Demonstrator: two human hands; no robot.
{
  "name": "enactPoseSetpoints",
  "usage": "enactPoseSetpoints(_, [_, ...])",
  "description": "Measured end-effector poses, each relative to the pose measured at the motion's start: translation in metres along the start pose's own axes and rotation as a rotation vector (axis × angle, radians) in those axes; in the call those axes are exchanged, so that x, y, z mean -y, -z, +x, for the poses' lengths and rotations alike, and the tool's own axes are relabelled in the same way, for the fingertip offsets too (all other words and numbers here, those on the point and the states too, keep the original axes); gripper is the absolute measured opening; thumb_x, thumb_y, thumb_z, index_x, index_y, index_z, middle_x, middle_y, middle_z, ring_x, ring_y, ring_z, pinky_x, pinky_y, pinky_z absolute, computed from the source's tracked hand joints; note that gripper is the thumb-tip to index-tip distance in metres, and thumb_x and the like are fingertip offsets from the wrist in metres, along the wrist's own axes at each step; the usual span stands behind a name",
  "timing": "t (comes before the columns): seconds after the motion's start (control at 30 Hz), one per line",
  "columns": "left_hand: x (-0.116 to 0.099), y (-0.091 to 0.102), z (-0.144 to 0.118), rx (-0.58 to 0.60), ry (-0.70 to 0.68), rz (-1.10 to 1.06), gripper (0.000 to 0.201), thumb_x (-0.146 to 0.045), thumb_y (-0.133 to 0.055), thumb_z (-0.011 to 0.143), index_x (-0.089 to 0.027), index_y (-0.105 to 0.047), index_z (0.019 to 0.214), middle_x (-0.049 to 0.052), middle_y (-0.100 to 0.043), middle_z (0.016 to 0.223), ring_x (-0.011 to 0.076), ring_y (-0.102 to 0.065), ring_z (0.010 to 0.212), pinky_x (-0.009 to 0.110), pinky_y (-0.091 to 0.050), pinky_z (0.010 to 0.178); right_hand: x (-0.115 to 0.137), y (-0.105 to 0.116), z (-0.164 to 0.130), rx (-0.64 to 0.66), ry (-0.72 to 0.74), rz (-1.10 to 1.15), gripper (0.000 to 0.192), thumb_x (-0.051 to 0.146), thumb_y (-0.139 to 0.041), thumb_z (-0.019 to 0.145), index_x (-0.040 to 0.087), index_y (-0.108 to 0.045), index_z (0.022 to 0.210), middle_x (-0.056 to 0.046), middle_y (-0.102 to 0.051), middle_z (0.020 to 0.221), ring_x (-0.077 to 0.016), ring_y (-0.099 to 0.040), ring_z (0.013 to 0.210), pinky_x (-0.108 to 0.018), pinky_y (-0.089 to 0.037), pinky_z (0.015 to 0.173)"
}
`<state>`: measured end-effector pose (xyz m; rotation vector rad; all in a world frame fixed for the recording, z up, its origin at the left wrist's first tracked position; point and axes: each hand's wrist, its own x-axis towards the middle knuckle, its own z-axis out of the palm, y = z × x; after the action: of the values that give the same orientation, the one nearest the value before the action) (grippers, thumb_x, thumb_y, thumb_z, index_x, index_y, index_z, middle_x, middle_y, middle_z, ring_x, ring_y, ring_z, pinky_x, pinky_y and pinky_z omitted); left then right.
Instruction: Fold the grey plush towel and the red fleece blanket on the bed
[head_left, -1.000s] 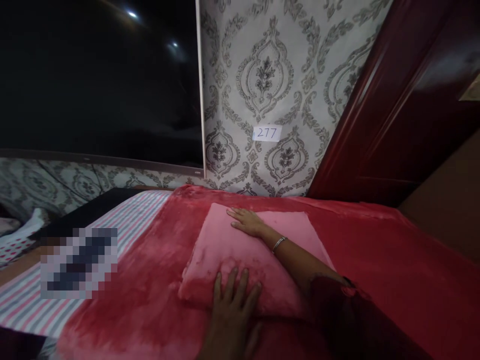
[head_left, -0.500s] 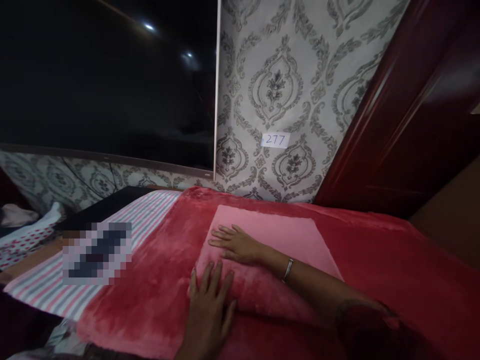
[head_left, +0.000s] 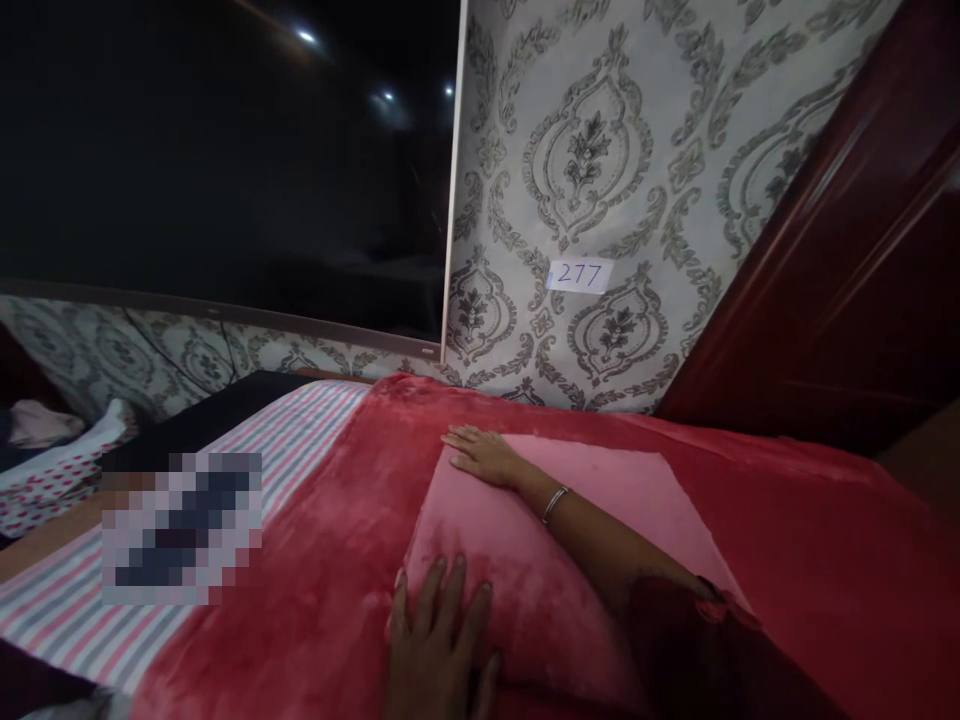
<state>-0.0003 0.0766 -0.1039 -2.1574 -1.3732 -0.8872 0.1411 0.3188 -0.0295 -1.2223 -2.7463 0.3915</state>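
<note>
We press the pink pillow (head_left: 517, 560) flat on the red blanket (head_left: 330, 560), left hand (head_left: 439, 645) open at its near edge, right hand (head_left: 484, 455) open on the far corner, probably smoothing; next calls for even strokes outward.

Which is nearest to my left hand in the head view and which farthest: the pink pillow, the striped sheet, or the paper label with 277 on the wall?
From the left hand:
1. Pink pillow: directly under the palm, touching.
2. Striped sheet: off to the left, past the red blanket.
3. Paper label: up on the patterned wall, far beyond the bed.
</note>
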Motion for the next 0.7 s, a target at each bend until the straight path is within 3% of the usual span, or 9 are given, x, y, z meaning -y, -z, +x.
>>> enactPoseSetpoints(0.2, [0.002, -0.002, 0.001, 0.001, 0.017, 0.002, 0.052, -0.019, -0.060, 0.076, -0.028, -0.064, 0.127, 0.007, -0.059, 0.141, 0.0323, -0.045, 0.134, 0.062, -0.012, 0.119, -0.004, -0.006, 0.006, -0.029, -0.016, 0.025, 0.061, 0.055, -0.032, 0.101, 0.025, -0.035, 0.155, -0.004, -0.028, 0.163, -0.0245, -0.025, 0.149, -0.046, -0.019, 0.122])
enactPoseSetpoints(0.33, [0.007, 0.004, 0.005, -0.018, -0.033, 0.020, 0.052, -0.021, -0.059, 0.081, -0.027, -0.061, 0.132, 0.006, -0.058, 0.142, 0.0301, -0.044, 0.135, 0.057, -0.011, 0.120, 0.006, 0.002, 0.003, -0.025, -0.076, 0.006, 0.061, 0.054, -0.031, 0.101, 0.028, -0.031, 0.156, -0.003, -0.024, 0.164, -0.0258, -0.022, 0.150, -0.052, -0.017, 0.121])
enactPoseSetpoints(0.47, [0.008, 0.013, 0.009, -0.025, -0.065, 0.031, 0.051, -0.022, -0.057, 0.084, -0.026, -0.059, 0.135, 0.006, -0.058, 0.143, 0.0292, -0.044, 0.135, 0.053, -0.016, 0.118, 0.022, 0.015, -0.009, -0.069, -0.100, -0.027, 0.059, 0.051, -0.032, 0.102, 0.029, -0.026, 0.157, -0.003, -0.017, 0.166, -0.0265, -0.009, 0.153, -0.059, -0.006, 0.120])
enactPoseSetpoints(0.57, [0.007, 0.016, 0.011, 0.000, -0.035, 0.002, 0.049, -0.023, -0.056, 0.086, -0.027, -0.059, 0.135, 0.006, -0.057, 0.144, 0.0298, -0.045, 0.134, 0.053, -0.021, 0.115, 0.029, 0.024, -0.038, -0.110, -0.074, -0.050, 0.060, 0.049, -0.033, 0.102, 0.029, -0.024, 0.158, -0.003, -0.013, 0.166, -0.0265, -0.006, 0.153, -0.058, -0.005, 0.121])
enactPoseSetpoints(0.7, [0.007, 0.014, 0.011, 0.009, -0.017, -0.041, 0.048, -0.025, -0.055, 0.087, -0.028, -0.059, 0.135, 0.007, -0.057, 0.144, 0.0313, -0.046, 0.133, 0.057, -0.024, 0.113, 0.028, 0.029, -0.108, -0.109, -0.024, -0.066, 0.058, 0.053, -0.034, 0.102, 0.030, -0.032, 0.156, -0.005, -0.018, 0.166, -0.0281, -0.010, 0.153, -0.058, -0.009, 0.120])
